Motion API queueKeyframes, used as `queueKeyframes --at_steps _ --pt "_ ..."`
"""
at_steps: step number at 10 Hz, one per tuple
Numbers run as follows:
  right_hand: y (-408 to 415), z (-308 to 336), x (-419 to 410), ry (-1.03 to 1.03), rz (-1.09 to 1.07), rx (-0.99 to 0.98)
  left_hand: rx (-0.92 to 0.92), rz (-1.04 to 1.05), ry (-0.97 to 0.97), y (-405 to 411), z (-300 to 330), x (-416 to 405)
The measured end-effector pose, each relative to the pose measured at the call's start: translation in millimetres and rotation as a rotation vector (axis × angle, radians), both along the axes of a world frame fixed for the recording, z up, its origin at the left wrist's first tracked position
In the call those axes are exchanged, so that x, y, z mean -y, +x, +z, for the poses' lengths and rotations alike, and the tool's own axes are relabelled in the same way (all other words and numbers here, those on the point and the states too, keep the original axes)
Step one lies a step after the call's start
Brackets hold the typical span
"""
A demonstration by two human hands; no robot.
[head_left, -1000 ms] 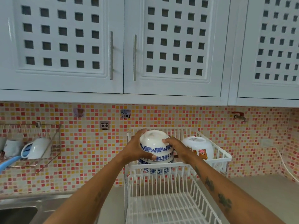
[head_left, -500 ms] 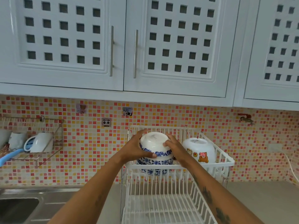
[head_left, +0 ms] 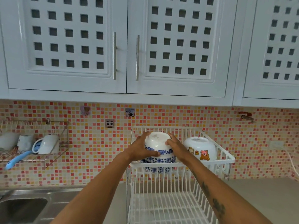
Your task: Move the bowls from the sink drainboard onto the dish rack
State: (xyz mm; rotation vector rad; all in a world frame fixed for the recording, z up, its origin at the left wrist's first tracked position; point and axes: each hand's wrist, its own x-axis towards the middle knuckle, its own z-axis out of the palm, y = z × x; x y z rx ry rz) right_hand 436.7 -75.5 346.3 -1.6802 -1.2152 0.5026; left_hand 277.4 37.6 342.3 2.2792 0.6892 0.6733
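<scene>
Both arms reach forward to the upper tier of a white two-tier dish rack (head_left: 181, 164) that stands on the counter against the mosaic-tiled wall. The left hand (head_left: 140, 151) and the right hand (head_left: 177, 147) are apart, each pressed to one side of an upturned white bowl with a blue flower band (head_left: 157, 143), so the bowl is clamped between them, foot up. It sits on top of another blue-patterned bowl (head_left: 159, 160), also upside down, which rests in the left part of the upper tier; the two are stacked and touching. Just beside them to the right, in the same tier, stands a white bowl with cartoon animals (head_left: 200, 147), upturned too, close to the right hand but apart from the stack. The lower tier of the rack shows only its bare white wires. To the left, a steel sink (head_left: 24, 207) lies in the counter's corner, and above it a wire wall shelf (head_left: 48, 157) holds a white mug (head_left: 48, 143) and a blue-handled utensil (head_left: 17, 160). White cupboard doors (head_left: 68, 42) with square cut-outs hang overhead.
</scene>
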Motion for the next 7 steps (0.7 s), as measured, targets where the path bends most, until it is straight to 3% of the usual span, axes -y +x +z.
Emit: queueKeyframes --at_steps 2,5,7 --pt "-11 -7 17 0.015 -0.162 0.326 -0.241 0.023 0.112 -18 8 14" --pt "-29 26 17 -0.336 -0.165 0.407 -0.411 0.092 0.272 -92 25 18" --pt "-82 47 17 -0.366 -0.113 0.601 -0.422 0.214 0.336 -130 42 23"
